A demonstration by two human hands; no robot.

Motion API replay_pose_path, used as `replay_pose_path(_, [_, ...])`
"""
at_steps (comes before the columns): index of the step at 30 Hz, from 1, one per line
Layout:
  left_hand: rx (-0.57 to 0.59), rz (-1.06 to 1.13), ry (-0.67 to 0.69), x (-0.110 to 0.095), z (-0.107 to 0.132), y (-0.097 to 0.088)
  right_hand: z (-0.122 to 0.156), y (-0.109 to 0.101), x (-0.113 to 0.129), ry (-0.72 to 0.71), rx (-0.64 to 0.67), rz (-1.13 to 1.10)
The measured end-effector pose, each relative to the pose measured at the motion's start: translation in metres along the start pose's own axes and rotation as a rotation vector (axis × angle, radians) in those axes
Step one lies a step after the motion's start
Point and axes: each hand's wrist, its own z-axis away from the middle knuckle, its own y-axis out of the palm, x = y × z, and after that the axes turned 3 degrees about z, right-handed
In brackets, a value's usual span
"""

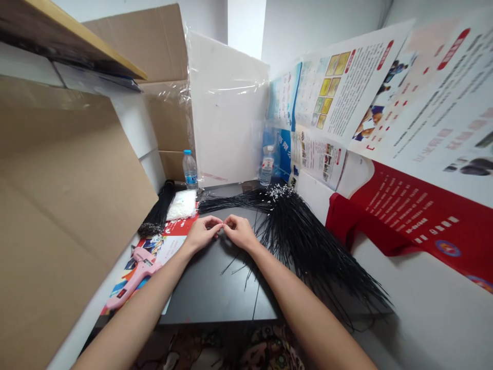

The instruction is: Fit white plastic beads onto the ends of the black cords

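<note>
My left hand [203, 234] and my right hand [239, 232] meet at the fingertips above a dark tabletop [215, 293], pinching what looks like a thin black strand. A large spread of black strands [308, 246] with tiny white beads at its far end lies to the right of my right hand. To the left of my left hand are a smaller black bundle [157, 208], a clear bag of white beads [182, 204] and a pink hot glue gun [134, 277] on a printed sheet [165, 241].
Two plastic water bottles [190, 169] [267, 165] stand at the back of the table. A large cardboard sheet [57, 205] leans in from the left. Printed posters [385, 97] cover the right wall, above a red cloth [358, 221]. Plastic-wrapped white board [227, 108] stands behind.
</note>
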Motion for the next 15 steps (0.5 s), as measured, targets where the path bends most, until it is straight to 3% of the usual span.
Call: replay_pose_path(15, [0.001, -0.107, 0.044, 0.0046, -0.0009, -0.0067, -0.0017, 0.0005, -0.002, -0.032, 0.018, 0.01])
